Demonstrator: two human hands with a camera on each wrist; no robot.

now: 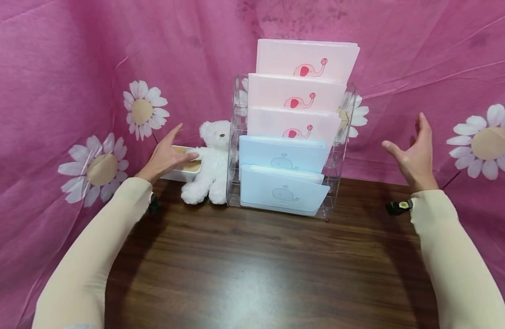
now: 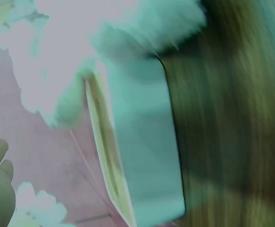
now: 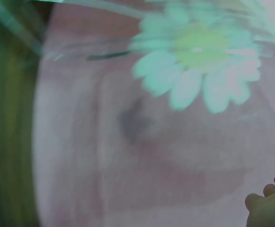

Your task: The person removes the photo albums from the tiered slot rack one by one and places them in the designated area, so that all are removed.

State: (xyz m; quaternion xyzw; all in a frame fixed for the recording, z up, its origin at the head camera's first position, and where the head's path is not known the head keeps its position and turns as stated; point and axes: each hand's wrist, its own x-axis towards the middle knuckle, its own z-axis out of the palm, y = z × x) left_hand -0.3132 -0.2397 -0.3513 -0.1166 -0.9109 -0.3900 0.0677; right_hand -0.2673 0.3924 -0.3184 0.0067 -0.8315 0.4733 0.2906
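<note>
A clear acrylic rack [image 1: 337, 183] stands on the table, holding pink elephant folders [image 1: 293, 93] in its upper tiers and pale blue whale folders [image 1: 260, 187] in the lower ones. Against its left side sits a white teddy bear [image 1: 213, 169]. My left hand [image 1: 167, 156] is spread in the air beside the bear, over a white box [image 1: 180, 175] with a tan inside; the box [image 2: 142, 142] fills the middle of the left wrist view. Well to the right of the rack, my right hand [image 1: 414, 155] is raised with thumb and fingers apart, holding nothing.
The brown wooden table [image 1: 244, 265] stretches in front of the rack. A pink curtain with large daisies [image 1: 186, 55] hangs close behind and along both sides. Dark wrist cameras are strapped under both cream sleeves [image 1: 445, 228].
</note>
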